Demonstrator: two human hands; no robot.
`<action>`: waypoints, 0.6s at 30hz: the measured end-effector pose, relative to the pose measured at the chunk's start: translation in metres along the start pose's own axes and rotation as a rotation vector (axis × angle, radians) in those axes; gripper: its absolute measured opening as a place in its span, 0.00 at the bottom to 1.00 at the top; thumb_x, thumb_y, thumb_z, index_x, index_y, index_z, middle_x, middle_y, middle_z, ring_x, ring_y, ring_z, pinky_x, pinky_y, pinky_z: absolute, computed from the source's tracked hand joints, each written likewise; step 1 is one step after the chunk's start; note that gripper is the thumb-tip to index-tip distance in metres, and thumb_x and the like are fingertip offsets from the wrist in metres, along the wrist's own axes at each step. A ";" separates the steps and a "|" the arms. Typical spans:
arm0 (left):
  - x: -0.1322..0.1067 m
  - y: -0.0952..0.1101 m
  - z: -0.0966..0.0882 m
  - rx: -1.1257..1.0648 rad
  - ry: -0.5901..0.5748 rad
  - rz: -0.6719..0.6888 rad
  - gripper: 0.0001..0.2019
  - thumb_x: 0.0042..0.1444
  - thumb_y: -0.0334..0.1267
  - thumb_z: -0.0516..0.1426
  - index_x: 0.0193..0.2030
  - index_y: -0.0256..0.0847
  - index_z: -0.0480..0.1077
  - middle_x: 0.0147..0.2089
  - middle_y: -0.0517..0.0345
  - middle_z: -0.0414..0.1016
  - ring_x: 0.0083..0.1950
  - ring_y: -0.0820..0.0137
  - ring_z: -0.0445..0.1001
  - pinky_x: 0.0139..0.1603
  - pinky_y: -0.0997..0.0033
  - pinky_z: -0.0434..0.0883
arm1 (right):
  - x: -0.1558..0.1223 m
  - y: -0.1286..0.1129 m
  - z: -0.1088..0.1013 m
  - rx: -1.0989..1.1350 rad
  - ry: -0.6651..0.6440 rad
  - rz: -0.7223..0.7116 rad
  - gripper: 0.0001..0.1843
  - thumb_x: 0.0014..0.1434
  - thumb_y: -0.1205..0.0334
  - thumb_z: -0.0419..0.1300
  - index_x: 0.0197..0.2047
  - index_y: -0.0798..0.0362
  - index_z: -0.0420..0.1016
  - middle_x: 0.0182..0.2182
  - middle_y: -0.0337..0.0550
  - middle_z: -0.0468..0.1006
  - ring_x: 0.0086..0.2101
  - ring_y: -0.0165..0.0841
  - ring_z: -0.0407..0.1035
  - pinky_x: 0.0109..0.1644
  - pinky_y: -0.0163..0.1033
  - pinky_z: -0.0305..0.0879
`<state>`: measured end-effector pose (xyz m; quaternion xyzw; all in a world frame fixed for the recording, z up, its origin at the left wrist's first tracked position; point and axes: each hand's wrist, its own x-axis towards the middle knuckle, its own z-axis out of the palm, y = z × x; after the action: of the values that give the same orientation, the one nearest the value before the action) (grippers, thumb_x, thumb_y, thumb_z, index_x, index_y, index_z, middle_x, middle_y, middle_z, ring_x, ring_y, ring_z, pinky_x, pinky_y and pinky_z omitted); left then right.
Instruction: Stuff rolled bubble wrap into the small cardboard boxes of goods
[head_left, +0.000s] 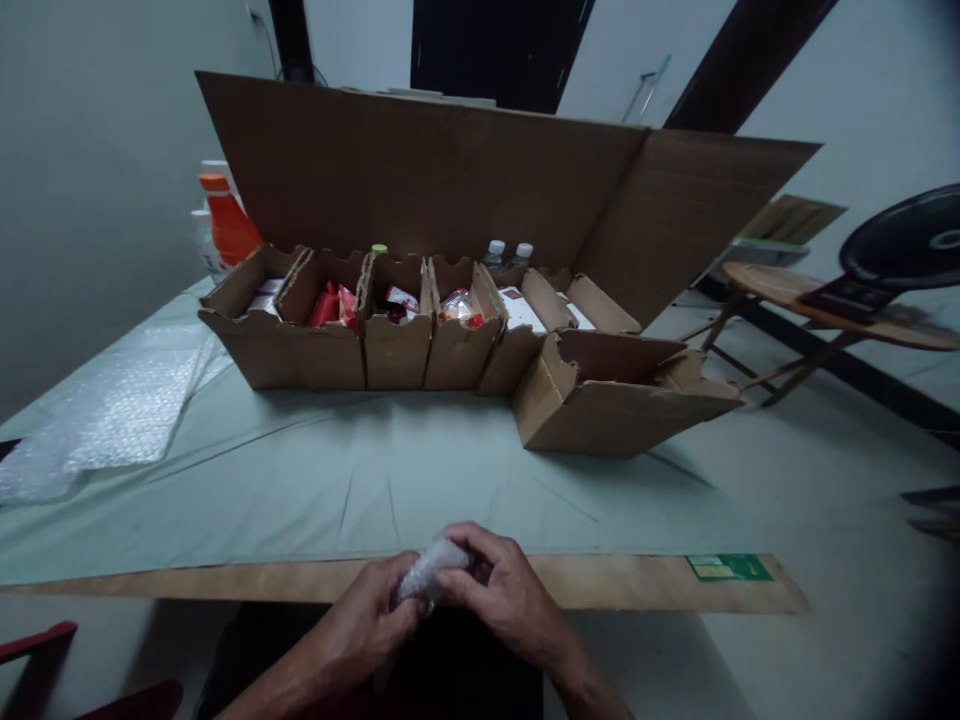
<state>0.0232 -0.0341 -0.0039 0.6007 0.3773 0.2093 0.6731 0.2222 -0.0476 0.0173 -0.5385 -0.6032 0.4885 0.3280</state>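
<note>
A small bundle of bubble wrap (pixel 433 571) is held between both hands at the table's near edge; what it encloses, if anything, cannot be made out. My left hand (pixel 375 605) grips its left end, thumb on the near side. On the other end, my right hand (pixel 504 590) has its thumb and fingers closed around the wrap. Both hands are just in front of the wooden table edge (pixel 315 582).
Several open cardboard bins (pixel 397 350) line the table's back, holding packets and boxes. One cardboard box (pixel 600 410) sits at an angle on the right. Bubble wrap sheets (pixel 127 410) lie at left. Behind rises a cardboard panel (pixel 450 170), with an orange bottle (pixel 229 220) beside it.
</note>
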 end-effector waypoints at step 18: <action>0.216 0.140 0.037 0.759 0.274 0.947 0.26 0.56 0.35 0.63 0.61 0.40 0.67 0.74 0.39 0.54 0.76 0.46 0.49 0.70 0.36 0.58 | -0.065 -0.019 -0.194 -0.559 0.615 -0.006 0.21 0.52 0.38 0.66 0.39 0.45 0.80 0.32 0.46 0.82 0.31 0.40 0.76 0.31 0.38 0.74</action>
<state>0.2111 0.1276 0.0762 0.8679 0.2011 0.4116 0.1920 0.4081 -0.0637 0.1030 -0.7258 -0.5881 0.1214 0.3356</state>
